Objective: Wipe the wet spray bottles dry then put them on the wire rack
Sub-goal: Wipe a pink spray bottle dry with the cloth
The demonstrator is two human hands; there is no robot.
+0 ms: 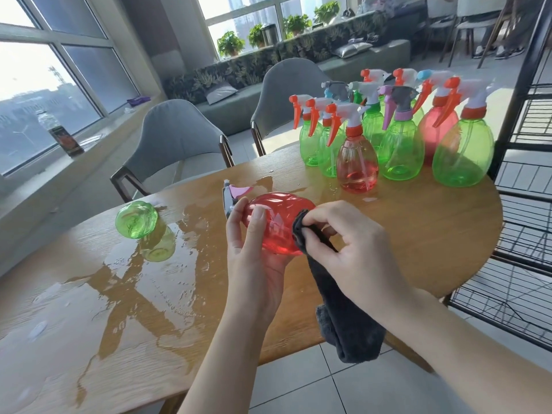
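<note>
Left hand (pixel 254 249) grips a red spray bottle (pixel 277 222) held sideways above the wet wooden table (pixel 418 228). Right hand (pixel 352 243) pinches a dark grey cloth (pixel 337 309) against the bottle's base. Wire rack (pixel 525 162) stands at right.

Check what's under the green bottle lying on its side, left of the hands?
The green bottle lies on the wet wooden table, in a water puddle that mirrors it. Its base faces the camera, so the contact patch and spray head are hidden.
</note>
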